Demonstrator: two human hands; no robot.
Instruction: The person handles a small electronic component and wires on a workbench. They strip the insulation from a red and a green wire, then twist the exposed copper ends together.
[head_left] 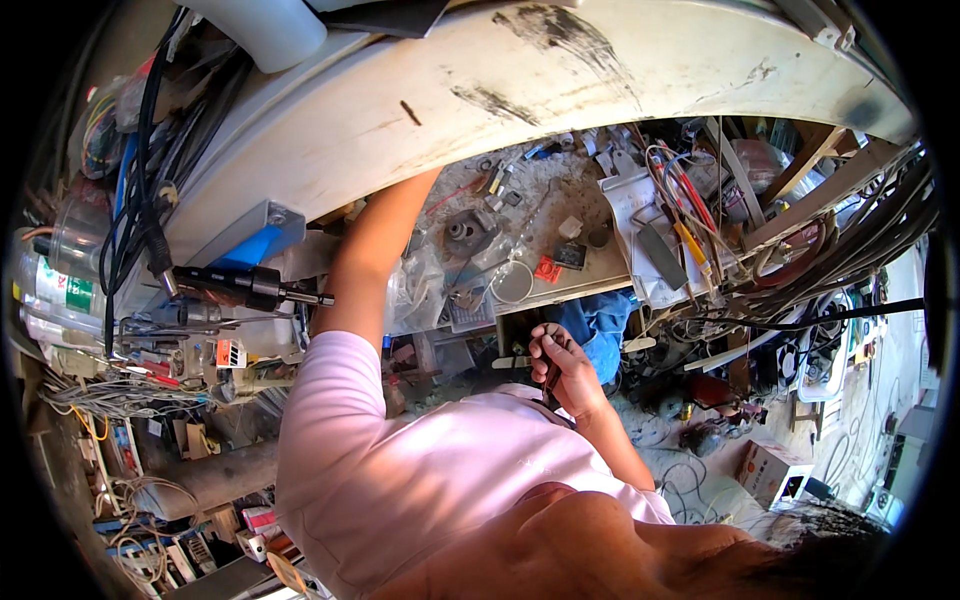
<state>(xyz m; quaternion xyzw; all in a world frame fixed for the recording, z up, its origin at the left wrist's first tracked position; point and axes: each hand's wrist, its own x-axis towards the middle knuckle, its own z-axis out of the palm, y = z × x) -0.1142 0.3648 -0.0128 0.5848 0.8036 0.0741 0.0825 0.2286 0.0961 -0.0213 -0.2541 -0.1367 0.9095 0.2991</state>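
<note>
My left arm, in a pink short sleeve, reaches up and away from me. Its hand is hidden behind the edge of a large curved white panel with black scuff marks. My right hand is held close to my chest, below the front edge of a cluttered workbench. Its fingers are closed on a thin dark-handled tool that points down toward my shirt. What kind of tool it is I cannot tell.
The bench carries small metal parts, a white ring, a red tag and a white bracket with coloured wires. A black power tool lies at left. Thick cables hang at right. A cardboard box sits on the floor.
</note>
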